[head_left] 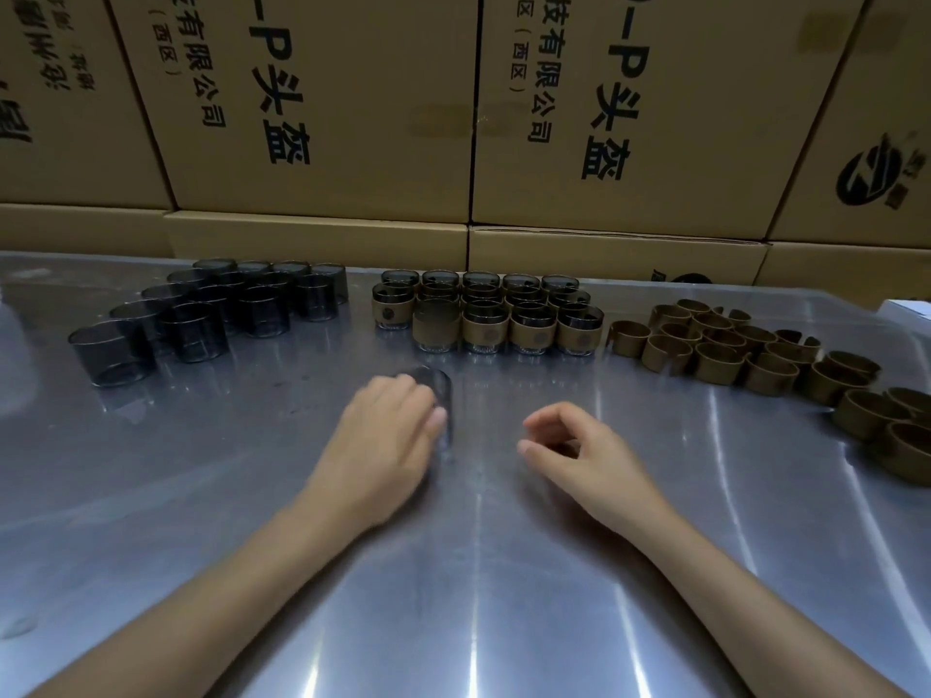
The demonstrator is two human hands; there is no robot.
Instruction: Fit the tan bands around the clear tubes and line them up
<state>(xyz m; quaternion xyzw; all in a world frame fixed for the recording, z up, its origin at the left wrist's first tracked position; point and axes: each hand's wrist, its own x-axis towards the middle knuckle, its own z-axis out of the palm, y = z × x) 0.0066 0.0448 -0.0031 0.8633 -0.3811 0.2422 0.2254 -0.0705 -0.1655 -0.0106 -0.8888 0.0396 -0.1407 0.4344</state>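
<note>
My left hand (pixel 385 435) grips a clear smoky tube (pixel 439 395) standing on the metal table, fingers curled over its near side so only its top and right edge show. A hand's width to the right, my right hand (pixel 574 445) hovers with loosely curled fingers and holds nothing. Several bare dark tubes (pixel 201 314) stand in rows at the back left. Several tubes with tan bands (pixel 486 314) stand lined up in rows at the back centre. Loose tan bands (pixel 745 350) lie in a long heap at the right.
Large printed cardboard boxes (pixel 322 108) form a wall along the far edge of the shiny metal table (pixel 453 571). A white object (pixel 907 308) peeks in at the right edge behind the bands.
</note>
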